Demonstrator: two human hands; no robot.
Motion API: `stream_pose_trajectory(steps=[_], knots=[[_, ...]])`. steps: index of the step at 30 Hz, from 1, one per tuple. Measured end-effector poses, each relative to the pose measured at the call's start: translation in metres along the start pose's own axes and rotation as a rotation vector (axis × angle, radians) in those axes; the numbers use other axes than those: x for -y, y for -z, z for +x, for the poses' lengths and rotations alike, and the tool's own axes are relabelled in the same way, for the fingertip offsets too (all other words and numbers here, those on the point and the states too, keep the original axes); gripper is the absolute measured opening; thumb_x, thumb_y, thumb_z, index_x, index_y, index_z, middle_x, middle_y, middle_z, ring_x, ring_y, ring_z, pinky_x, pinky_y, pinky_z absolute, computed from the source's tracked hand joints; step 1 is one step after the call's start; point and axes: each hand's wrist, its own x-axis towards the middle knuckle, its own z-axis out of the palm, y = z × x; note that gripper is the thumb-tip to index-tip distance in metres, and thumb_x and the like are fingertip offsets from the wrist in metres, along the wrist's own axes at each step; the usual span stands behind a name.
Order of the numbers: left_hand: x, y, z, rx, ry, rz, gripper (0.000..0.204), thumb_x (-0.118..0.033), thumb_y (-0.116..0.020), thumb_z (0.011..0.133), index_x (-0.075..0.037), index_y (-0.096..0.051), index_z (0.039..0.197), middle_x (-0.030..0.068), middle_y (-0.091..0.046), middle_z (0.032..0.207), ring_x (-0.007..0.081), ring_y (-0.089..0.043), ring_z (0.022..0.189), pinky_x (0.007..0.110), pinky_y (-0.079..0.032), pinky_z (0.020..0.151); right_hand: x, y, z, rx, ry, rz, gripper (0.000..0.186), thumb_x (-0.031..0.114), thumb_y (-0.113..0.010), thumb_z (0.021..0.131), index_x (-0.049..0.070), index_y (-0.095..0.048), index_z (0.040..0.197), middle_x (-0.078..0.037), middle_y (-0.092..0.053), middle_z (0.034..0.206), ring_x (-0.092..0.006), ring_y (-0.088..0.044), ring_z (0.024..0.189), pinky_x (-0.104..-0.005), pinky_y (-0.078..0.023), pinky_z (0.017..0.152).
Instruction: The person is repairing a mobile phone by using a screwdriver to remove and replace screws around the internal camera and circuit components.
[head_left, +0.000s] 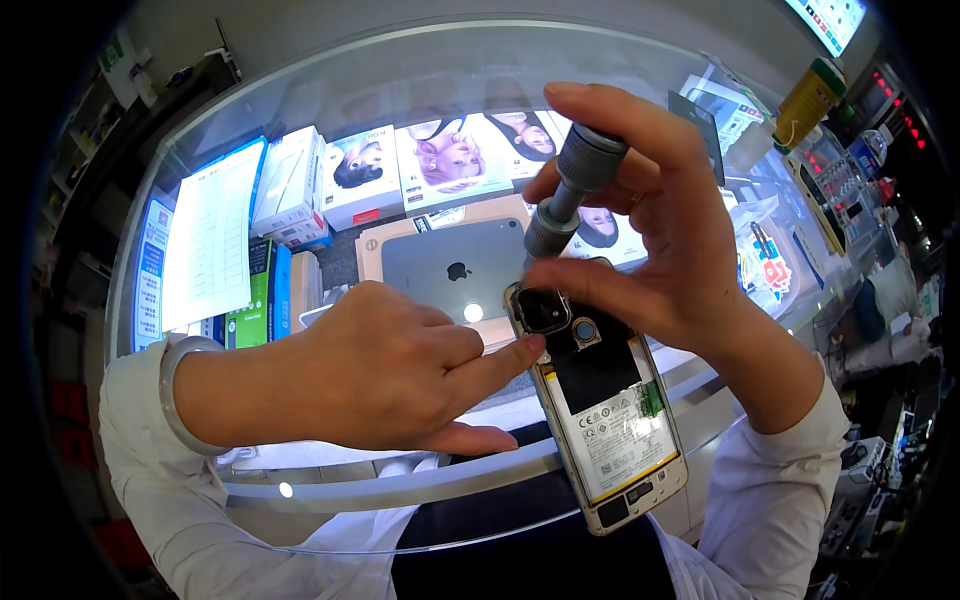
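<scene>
An opened smartphone [610, 410], its battery and insides exposed, lies slanted on the glass counter near its front edge. My right hand [670, 250] grips a grey knurled screwdriver [580, 165], held upright with its lower end at the phone's top left beside the camera module [545, 312]; the tip is hidden by my thumb. My left hand [370, 370] has its index finger touching the phone's upper left frame, thumb apart and other fingers loosely curled, with nothing visible in them.
Under the glass top [430, 48] are portrait-printed boxes [360, 175], a grey tablet [420, 260], a paper sheet [205, 240] and green-and-blue boxes [250, 300]. At right stand a yellow bottle [808, 105], a water bottle [868, 153] and assorted small items. A screen [825, 18] shows top right.
</scene>
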Motion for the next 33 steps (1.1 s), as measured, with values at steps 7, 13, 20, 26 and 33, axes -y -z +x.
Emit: stream_pose_trajectory(steps=[7,13,20,26,33], knots=[[0.0,0.001,0.002,-0.005,-0.006,0.004,0.064,-0.049,-0.07,0.078,-0.003,-0.059,0.12,-0.0049,-0.037,0.05,0.0082,-0.041,0.037,0.027,-0.025,0.035,-0.003,0.002,0.002,0.01,0.013,0.01,0.079,-0.006,-0.068,0.077,0.008,-0.025,0.141,-0.02,-0.056,0.123,-0.0257,-0.059,0.11,-0.0366,-0.05,0.093],[0.0,-0.001,0.001,-0.011,-0.006,-0.013,0.064,-0.049,-0.07,0.079,-0.003,-0.059,0.121,-0.0047,-0.037,0.049,0.0085,-0.041,0.038,0.027,-0.025,0.035,-0.001,0.003,0.002,0.011,-0.033,0.042,0.075,-0.006,-0.064,0.078,0.006,-0.024,0.14,-0.024,-0.05,0.132,-0.0308,-0.053,0.121,-0.0368,-0.049,0.093],[0.001,-0.002,0.0,-0.017,-0.008,0.009,0.064,-0.049,-0.07,0.079,-0.003,-0.059,0.121,-0.0043,-0.038,0.05,0.009,-0.042,0.038,0.026,-0.026,0.036,-0.005,0.004,0.002,0.036,0.017,-0.005,0.078,-0.003,-0.066,0.076,0.005,-0.023,0.141,-0.025,-0.048,0.134,-0.0343,-0.047,0.127,-0.0371,-0.049,0.093],[0.0,-0.002,0.0,-0.017,-0.007,0.019,0.064,-0.049,-0.07,0.078,-0.004,-0.059,0.121,-0.0036,-0.039,0.051,0.0097,-0.043,0.039,0.026,-0.028,0.036,-0.007,0.004,0.002,0.036,0.044,-0.028,0.08,0.0,-0.068,0.076,0.006,-0.022,0.141,-0.025,-0.047,0.135,-0.0345,-0.046,0.127,-0.0391,-0.046,0.095],[0.001,-0.002,-0.001,-0.007,-0.004,0.011,0.065,-0.05,-0.07,0.078,-0.004,-0.058,0.123,-0.0039,-0.04,0.05,0.0092,-0.045,0.04,0.026,-0.028,0.036,-0.008,0.005,0.003,0.048,0.055,-0.044,0.077,-0.002,-0.064,0.078,0.006,-0.021,0.141,-0.026,-0.047,0.135,-0.0338,-0.048,0.126,-0.0383,-0.046,0.095]])
